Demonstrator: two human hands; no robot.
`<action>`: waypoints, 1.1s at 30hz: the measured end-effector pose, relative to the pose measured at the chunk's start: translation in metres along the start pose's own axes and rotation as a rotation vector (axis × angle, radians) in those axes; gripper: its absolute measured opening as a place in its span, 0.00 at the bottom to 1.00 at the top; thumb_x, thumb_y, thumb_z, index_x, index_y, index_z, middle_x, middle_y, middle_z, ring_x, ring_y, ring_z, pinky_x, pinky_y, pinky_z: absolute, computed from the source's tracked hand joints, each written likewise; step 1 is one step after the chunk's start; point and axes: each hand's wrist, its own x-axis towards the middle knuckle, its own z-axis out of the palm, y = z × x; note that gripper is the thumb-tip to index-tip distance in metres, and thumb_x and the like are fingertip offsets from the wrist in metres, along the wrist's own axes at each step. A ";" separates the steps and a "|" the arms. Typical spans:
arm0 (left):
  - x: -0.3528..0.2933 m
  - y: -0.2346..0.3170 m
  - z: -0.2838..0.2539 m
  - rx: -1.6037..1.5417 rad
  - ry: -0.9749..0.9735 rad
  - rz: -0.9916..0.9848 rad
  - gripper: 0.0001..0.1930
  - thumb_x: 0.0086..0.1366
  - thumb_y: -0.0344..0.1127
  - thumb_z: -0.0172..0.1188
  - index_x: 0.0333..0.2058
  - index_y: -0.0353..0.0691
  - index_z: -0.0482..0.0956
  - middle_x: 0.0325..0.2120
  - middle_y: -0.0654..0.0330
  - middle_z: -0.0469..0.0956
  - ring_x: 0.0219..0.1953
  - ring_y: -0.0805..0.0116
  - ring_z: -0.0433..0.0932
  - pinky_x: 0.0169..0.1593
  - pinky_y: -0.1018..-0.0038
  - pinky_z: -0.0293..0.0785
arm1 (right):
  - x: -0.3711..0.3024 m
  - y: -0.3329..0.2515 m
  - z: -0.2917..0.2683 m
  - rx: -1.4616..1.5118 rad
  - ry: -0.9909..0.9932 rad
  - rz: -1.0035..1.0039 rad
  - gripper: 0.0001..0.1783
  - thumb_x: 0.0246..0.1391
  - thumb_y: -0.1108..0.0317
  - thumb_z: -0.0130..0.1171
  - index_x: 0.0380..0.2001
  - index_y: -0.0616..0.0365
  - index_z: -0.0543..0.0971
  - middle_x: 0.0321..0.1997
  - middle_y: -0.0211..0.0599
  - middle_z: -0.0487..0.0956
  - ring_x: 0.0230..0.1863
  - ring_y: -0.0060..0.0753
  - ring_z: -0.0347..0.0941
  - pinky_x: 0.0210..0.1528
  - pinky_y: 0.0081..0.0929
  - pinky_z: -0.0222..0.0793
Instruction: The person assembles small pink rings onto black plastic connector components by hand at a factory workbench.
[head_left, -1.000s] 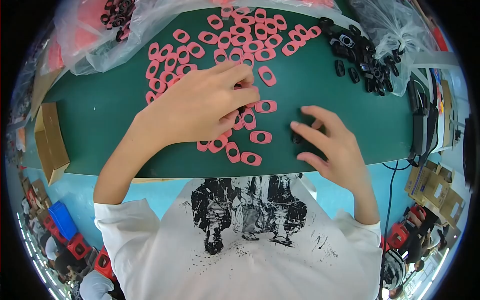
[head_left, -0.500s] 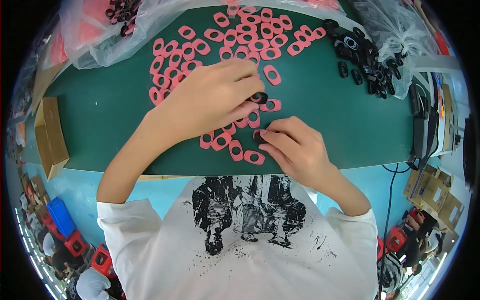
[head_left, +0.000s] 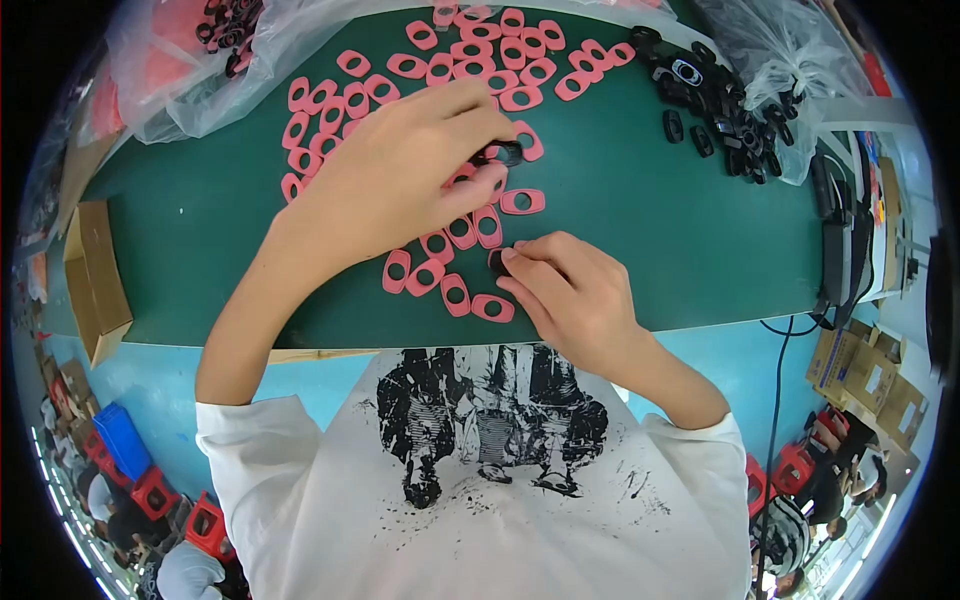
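My left hand (head_left: pixel 405 165) reaches over the middle of the green table, thumb and fingers closed on a small black oval part (head_left: pixel 510 153). Beneath and around it lie many flat pink pieces, each with an oval hole; one pink piece (head_left: pixel 522 201) lies just below the fingertips, another (head_left: pixel 528 141) right beside the black part. Lower and to the right, my right hand (head_left: pixel 580 295) pinches a second small black part (head_left: pixel 497 262) close to the tabletop. Its fingers cover most of that part. A pink piece (head_left: pixel 492 308) rests below the right fingertips.
A heap of black oval parts (head_left: pixel 735 130) sits at the far right, before a clear plastic bag (head_left: pixel 790 50). Another plastic bag (head_left: pixel 190 90) with pink and black pieces stands far left. An opened cardboard box (head_left: pixel 98 280) stands at the left edge, black power adapters (head_left: pixel 838 240) at the right.
My left hand has moved a little away from me across the pink pieces, still gripping the black part. The right hand keeps its place over the table. The whole view has shifted slightly.
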 end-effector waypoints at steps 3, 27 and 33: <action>-0.002 0.002 -0.004 -0.045 -0.010 -0.037 0.14 0.57 0.26 0.61 0.44 0.38 0.77 0.34 0.58 0.76 0.33 0.62 0.79 0.37 0.69 0.77 | 0.004 0.004 -0.003 0.000 -0.022 -0.056 0.13 0.40 0.75 0.71 0.32 0.61 0.80 0.33 0.36 0.78 0.28 0.37 0.77 0.26 0.29 0.73; 0.002 0.026 0.021 -0.510 -0.028 -0.409 0.09 0.59 0.32 0.66 0.28 0.37 0.73 0.25 0.61 0.76 0.22 0.64 0.74 0.26 0.69 0.72 | -0.026 0.006 -0.047 0.032 0.114 0.177 0.13 0.42 0.82 0.67 0.35 0.62 0.81 0.38 0.41 0.79 0.30 0.34 0.76 0.28 0.24 0.71; -0.002 0.012 0.046 0.067 0.197 -0.003 0.12 0.52 0.35 0.69 0.24 0.41 0.72 0.24 0.63 0.73 0.32 0.62 0.72 0.29 0.67 0.72 | -0.034 0.072 -0.101 -0.205 0.347 0.515 0.08 0.51 0.79 0.63 0.36 0.59 0.81 0.40 0.33 0.80 0.29 0.19 0.71 0.27 0.16 0.65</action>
